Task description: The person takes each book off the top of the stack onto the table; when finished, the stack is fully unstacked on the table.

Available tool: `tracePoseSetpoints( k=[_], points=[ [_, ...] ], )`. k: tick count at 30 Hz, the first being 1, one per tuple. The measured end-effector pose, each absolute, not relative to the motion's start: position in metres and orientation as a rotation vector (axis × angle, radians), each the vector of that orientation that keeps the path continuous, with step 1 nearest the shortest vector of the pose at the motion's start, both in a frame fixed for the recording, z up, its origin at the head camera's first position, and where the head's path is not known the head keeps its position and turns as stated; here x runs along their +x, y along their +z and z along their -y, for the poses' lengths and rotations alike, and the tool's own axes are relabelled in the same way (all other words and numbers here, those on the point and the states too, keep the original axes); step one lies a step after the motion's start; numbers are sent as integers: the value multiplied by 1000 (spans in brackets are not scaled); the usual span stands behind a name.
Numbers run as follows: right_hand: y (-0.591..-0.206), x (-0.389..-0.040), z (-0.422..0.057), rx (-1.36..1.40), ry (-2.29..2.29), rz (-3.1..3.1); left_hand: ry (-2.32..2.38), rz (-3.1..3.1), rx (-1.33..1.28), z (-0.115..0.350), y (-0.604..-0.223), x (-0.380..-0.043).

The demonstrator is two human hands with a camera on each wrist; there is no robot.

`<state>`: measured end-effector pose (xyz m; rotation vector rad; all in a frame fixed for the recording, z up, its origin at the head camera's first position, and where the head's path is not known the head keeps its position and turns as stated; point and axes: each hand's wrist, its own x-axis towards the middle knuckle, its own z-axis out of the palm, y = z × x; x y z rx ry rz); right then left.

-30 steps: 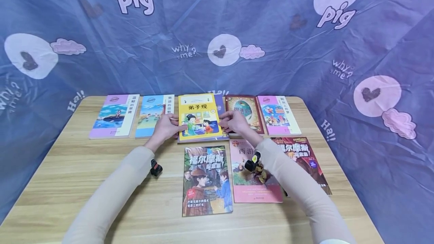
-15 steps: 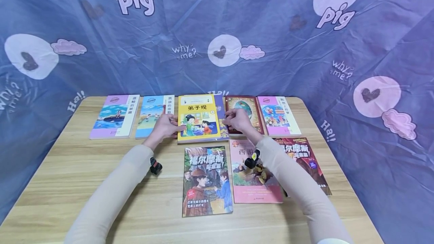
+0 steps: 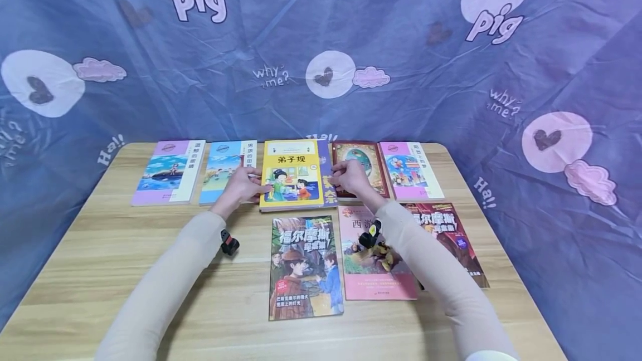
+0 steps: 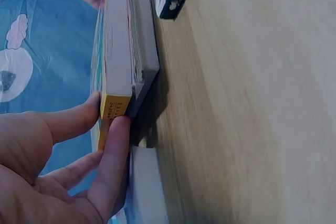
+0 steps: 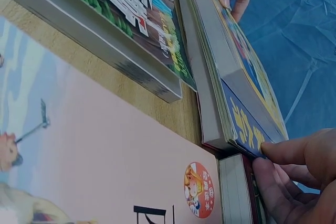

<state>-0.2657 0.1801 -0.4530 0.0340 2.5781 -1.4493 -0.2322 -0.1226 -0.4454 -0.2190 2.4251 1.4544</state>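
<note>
In the head view, a yellow book (image 3: pixel 291 174) lies on top of a stack at the back middle of the table. A purple book (image 3: pixel 328 183) shows beneath it along the right side. My left hand (image 3: pixel 241 184) pinches the yellow book's left edge, thumb on the cover and a finger against the spine (image 4: pixel 113 109). My right hand (image 3: pixel 355 179) holds the purple book's right edge between thumb and index finger, over the brown-red book (image 3: pixel 379 169) beside it. In the right wrist view, thick pages (image 5: pixel 202 87) of another book show under the purple one.
A blue book (image 3: pixel 220 169) and a pink-purple book (image 3: pixel 165 171) lie left of the stack; another pink book (image 3: pixel 408 174) lies far right. In front are a detective comic book (image 3: pixel 307 272), a pink book (image 3: pixel 378 283) and a dark red book (image 3: pixel 463 252). Patterned blue cloth (image 3: pixel 281 110) hangs behind.
My right hand has gone from the yellow book's right edge to the purple book's edge. The yellow book sits slightly further left, and more of the purple cover shows.
</note>
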Motion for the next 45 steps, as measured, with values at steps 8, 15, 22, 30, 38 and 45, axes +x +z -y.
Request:
tracePoseSetpoints(
  k=[8, 15, 22, 30, 38, 45],
  points=[
    [-452, -266, -180, 48, -1452, -2570, 1338, -2515, -197, 123, -442, -231],
    [-452, -267, -181, 45, -1459, -2555, 1521, -2376, -170, 130, -439, -225],
    [-451, -268, -182, 59, -1476, -2535, 1676, -2236, -113, 149, -433, -203],
    [-451, -268, -181, 67, -1473, -2530, 1795, -2174, -129, 179, -431, -161],
    [-450, -268, -180, 82, -1472, -2523, 1847, -2149, -184, 214, -431, -110],
    [-449, -269, -179, 84, -1469, -2532, 1852, -2105, -221, 243, -435, -75]
  ],
)
